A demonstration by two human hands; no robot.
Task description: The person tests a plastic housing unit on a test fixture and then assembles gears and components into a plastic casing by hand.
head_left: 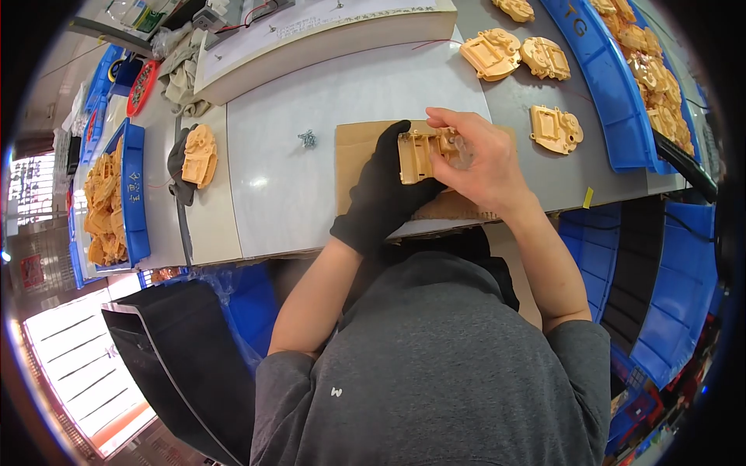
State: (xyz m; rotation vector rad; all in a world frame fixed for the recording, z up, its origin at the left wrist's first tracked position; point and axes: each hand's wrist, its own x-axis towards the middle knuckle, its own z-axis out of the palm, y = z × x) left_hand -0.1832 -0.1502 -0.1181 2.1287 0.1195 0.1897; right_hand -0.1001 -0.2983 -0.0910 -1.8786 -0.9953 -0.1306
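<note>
My left hand [388, 182], in a black glove, grips a yellow-orange plastic housing [420, 159] by its left side, just above a cardboard sheet [353, 147]. The housing's open side with its compartments faces up. At its right end my bare right hand [488, 159] is curled, with thumb and index finger closed around a small clear plastic piece [464, 153]. The fingers partly cover this piece, so its exact shape is unclear. A small pile of screws [308, 139] lies on the white work surface to the left of the cardboard.
More housings [556, 130] lie on the right, and one housing [200, 157] rests on a dark cloth at left. A blue bin [136, 194] and another blue bin [598, 93] hold many such parts. Behind the cardboard stands a long white box-like fixture [334, 39].
</note>
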